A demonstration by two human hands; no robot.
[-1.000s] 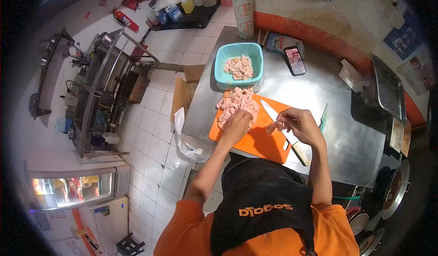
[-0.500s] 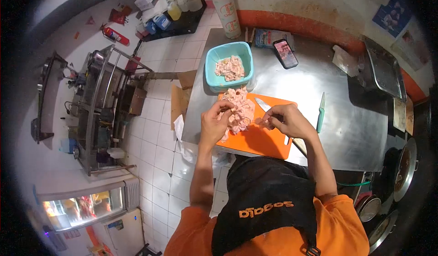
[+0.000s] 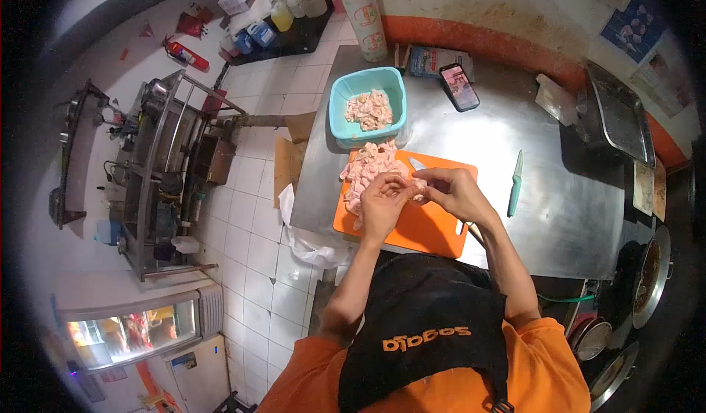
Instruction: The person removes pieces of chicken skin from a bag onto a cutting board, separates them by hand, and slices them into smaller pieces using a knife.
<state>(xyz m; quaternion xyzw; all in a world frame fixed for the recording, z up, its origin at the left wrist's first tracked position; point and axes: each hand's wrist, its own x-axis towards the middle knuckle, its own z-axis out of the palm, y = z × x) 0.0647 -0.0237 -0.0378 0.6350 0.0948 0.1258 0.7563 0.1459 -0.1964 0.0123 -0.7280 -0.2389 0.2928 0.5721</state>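
Between the fingertips of both hands is a small, pale pink piece of raw chicken (image 3: 419,185). My left hand (image 3: 384,205) pinches its left side, and my right hand (image 3: 460,194) grips it from the right. Below them lies an orange cutting board (image 3: 434,229), with a heap of raw chicken pieces (image 3: 368,169) along its left side. A knife (image 3: 417,164) rests on the board, mostly hidden beneath my right hand. Beyond the board, a turquoise basin (image 3: 340,119) holds more chicken pieces.
A green-handled knife (image 3: 515,192) lies on the steel table (image 3: 566,229) to the right. Toward the back are a phone (image 3: 460,88), a blue packet (image 3: 434,61) and an upright plastic-wrap roll (image 3: 363,19). A metal tray (image 3: 621,115) stands at the far right; pans sit below it.
My left hand has moved right, from the chicken heap to my right hand. The fingertips of both hands now meet at the piece that my right hand held.
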